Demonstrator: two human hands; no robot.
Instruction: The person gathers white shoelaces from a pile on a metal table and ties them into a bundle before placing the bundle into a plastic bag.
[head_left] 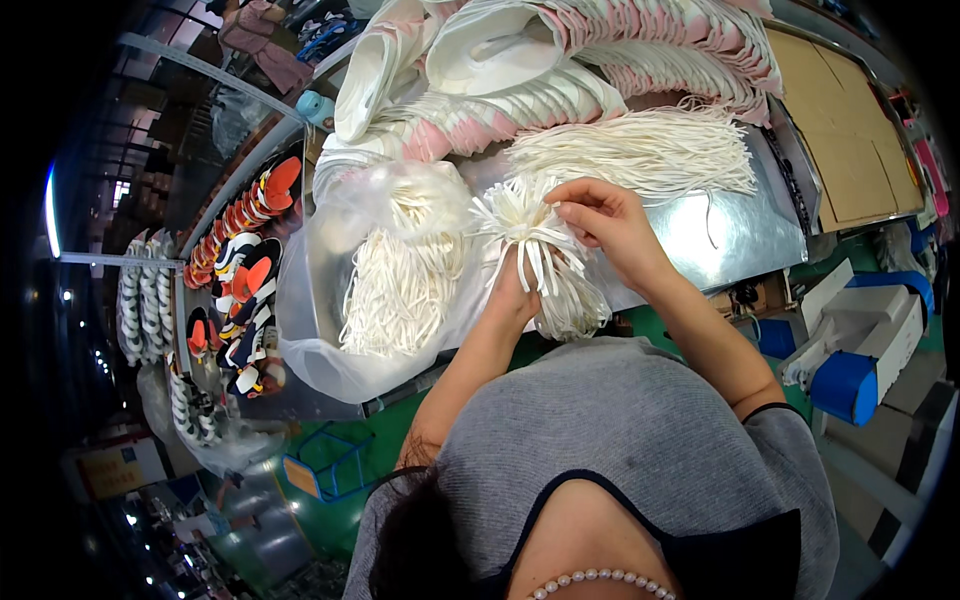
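Observation:
My left hand (pixel 514 288) is wrapped around a bundle of white laces (pixel 535 228), whose loose ends fan out above the grip. The bundle's lower part hangs by my stomach and looks glossy; I cannot tell whether clear plastic covers it. At the top right of the bundle, my right hand (pixel 612 222) has thumb and forefinger pinched together at the lace ends. To the left, a heap of white laces (pixel 400 295) lies in an open clear plastic bag (pixel 310 345). Behind my right hand a long loose pile of laces (pixel 640 150) is spread on the metal tabletop (pixel 745 235).
Stacked white and pink shoe-upper pieces (pixel 490 125) line the table's back. Flattened cardboard (pixel 845 130) stands at the right, above a white and blue machine (pixel 870 330). On the left are a rack of orange and black shoe parts (pixel 245 270) and a blue-framed stool (pixel 325 470).

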